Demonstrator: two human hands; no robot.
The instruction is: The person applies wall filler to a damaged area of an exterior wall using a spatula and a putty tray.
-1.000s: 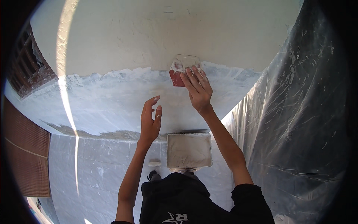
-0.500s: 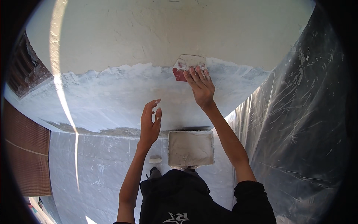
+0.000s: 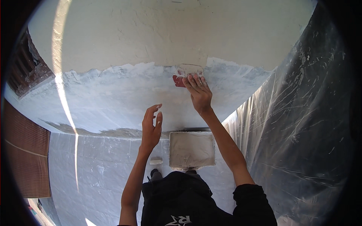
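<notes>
My right hand [image 3: 200, 94] holds a red plaster scraper [image 3: 178, 80] against the wall [image 3: 113, 94], fingers laid over its face. Pale wet plaster covers the scraper's far part; my palm and fingers hide how the thumb grips it. The tool lies at the ragged border between a smooth beige plaster coat [image 3: 151, 34] and the whitish, thinly coated strip nearer me. My left hand [image 3: 151, 128] hangs in the air to the left, empty, its thumb and curved fingers apart. White smears show on its fingertips.
A rectangular tub [image 3: 191, 150] of beige plaster stands by my feet at the wall's base. Left of it lies a small whitish block [image 3: 156, 161] on the grey sheeted floor [image 3: 105, 169]. Clear plastic sheeting [image 3: 301, 143] hangs at right; a brown slatted panel [image 3: 26, 150] is at left.
My right hand and the scraper have moved toward me and slightly left along the wall, baring a little plaster-edge area behind them. My left hand has hardly moved.
</notes>
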